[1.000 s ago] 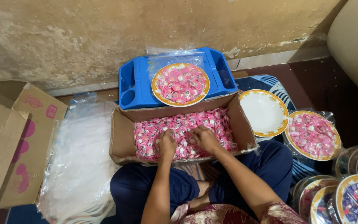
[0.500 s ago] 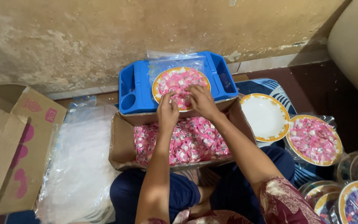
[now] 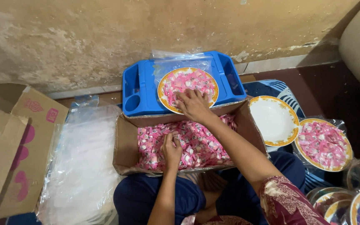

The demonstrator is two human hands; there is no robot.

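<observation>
Right hand (image 3: 194,104) now moved up, spread flat on plate (image 3: 188,89) candies; left hand (image 3: 171,151) back in box (image 3: 126,141), curled on sweets (image 3: 196,146).

Box (image 3: 126,141): matt brown cardboard, creased.
Sweets (image 3: 196,143): glossy pink and white wrappers.
Tray (image 3: 140,89): smooth blue plastic.
Plate (image 3: 275,121): glossy white, yellow-patterned rim.
Bags (image 3: 82,162): clear shiny plastic film.
Wall (image 3: 105,33): rough, stained plaster.
</observation>
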